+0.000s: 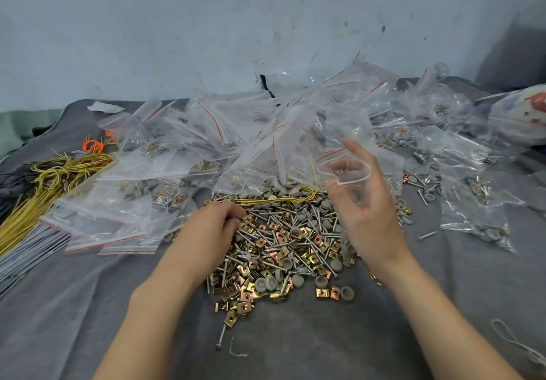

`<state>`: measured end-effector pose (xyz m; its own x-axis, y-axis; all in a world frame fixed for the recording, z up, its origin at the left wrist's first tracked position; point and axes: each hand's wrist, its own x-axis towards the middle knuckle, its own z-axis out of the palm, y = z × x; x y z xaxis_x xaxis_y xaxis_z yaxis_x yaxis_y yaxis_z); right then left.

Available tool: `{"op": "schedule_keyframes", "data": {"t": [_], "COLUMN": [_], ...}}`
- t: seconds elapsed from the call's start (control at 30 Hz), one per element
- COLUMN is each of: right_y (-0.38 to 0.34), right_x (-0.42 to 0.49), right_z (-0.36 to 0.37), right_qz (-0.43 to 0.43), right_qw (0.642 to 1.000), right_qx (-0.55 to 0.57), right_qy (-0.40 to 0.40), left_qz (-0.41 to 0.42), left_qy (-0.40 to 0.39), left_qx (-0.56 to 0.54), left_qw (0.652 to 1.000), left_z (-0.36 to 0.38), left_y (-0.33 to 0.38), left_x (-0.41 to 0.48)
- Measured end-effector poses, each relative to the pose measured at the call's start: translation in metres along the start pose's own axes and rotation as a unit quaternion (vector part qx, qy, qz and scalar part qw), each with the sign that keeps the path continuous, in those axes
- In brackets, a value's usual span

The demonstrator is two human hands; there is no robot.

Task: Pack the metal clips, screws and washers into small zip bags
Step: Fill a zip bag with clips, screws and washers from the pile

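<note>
A heap of brass-coloured metal clips (266,249), silver screws (295,217) and grey round washers (270,283) lies on the grey cloth in front of me. My left hand (215,226) rests knuckles-up on the heap's left edge, its fingers curled down into the parts; what they pinch is hidden. My right hand (363,202) is raised above the heap's right side and holds a small clear zip bag (344,170) with a red stripe, its mouth held wide between thumb and fingers.
Filled and empty zip bags (183,155) are piled behind the heap and to the right (472,190). Yellow wire ties (53,181) and grey ties (26,258) lie at the left. A loose screw (221,339) sits near me. A scuffed pale wall (266,25) stands behind.
</note>
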<state>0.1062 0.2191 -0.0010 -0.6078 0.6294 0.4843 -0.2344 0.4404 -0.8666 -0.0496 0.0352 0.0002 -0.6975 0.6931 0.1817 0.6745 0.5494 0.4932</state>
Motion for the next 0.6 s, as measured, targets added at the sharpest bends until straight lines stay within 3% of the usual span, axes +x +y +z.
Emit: {"op": "schedule_keyframes", "data": {"t": [0.27,0.6], "right_y": [0.003,0.002], "right_x": [0.000,-0.001], "right_z": [0.000,0.002], "right_qz": [-0.011,-0.018], "right_qw": [1.000,1.000], "right_qx": [-0.015,-0.019], "right_qy": [0.001,0.004], "left_qz": [-0.052,-0.035], "left_qy": [0.055,0.067], "left_qx": [-0.017,0.021], "left_qw": [0.997,0.997], "left_z": [-0.007,-0.007], "left_y": [-0.011,-0.014], "left_x": [0.000,-0.008]}}
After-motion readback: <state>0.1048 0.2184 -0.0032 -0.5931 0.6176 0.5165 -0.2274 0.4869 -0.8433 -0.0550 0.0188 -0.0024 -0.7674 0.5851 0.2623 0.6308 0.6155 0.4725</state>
